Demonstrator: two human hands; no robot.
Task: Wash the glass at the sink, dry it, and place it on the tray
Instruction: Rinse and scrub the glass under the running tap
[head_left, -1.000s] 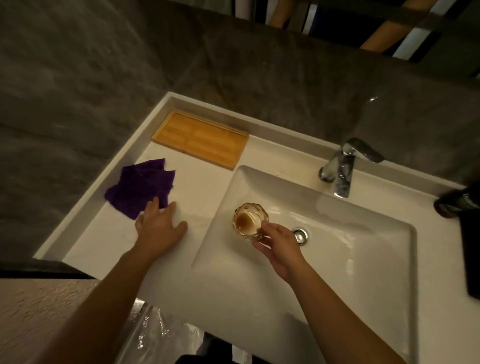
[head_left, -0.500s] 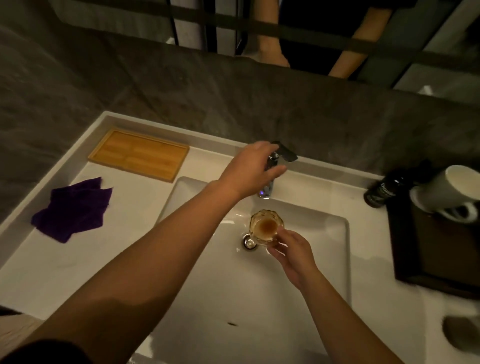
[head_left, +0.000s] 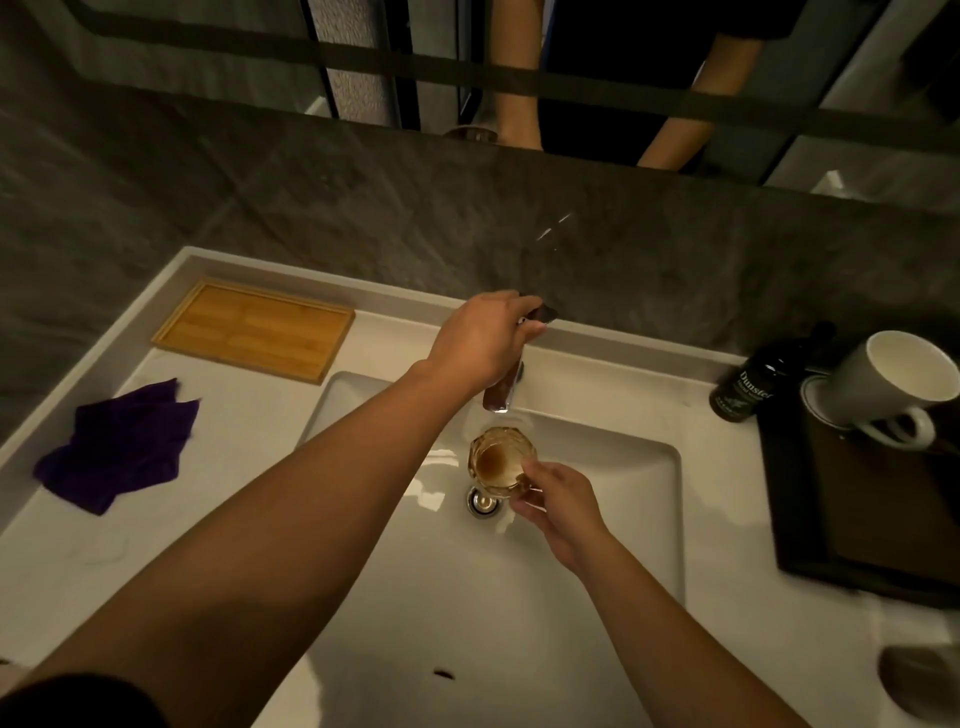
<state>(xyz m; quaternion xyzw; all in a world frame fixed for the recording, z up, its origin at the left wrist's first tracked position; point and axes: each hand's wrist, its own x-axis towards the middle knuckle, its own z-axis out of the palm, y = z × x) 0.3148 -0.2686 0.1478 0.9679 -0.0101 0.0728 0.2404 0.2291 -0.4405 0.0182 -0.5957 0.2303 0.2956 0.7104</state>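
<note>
— Over the sink (head_left: 597, 597), just under the spout, where's the glass (head_left: 501, 460)?

— In my right hand (head_left: 558, 506), fingers closed round its near rim, above the drain (head_left: 484, 501) (brown residue inside).

— And your left hand (head_left: 480, 343)?

— Wrapped over the faucet (head_left: 501, 397) lever at the basin's back edge.

— Any room on the desk (head_left: 249, 415)?

— Left side has bare space between the purple cloth (head_left: 117, 449) and the basin edge; the wooden tray (head_left: 254, 330) sits in the back corner, well apart from the glass. Right edge is crowded: dark tray (head_left: 857, 509), mug (head_left: 891, 389), bottle (head_left: 745, 387).

My left hand (head_left: 480, 340) has left the tabletop for the faucet handle (head_left: 540, 314); my right hand (head_left: 558, 501) brought the glass (head_left: 501, 460) under the spout.
</note>
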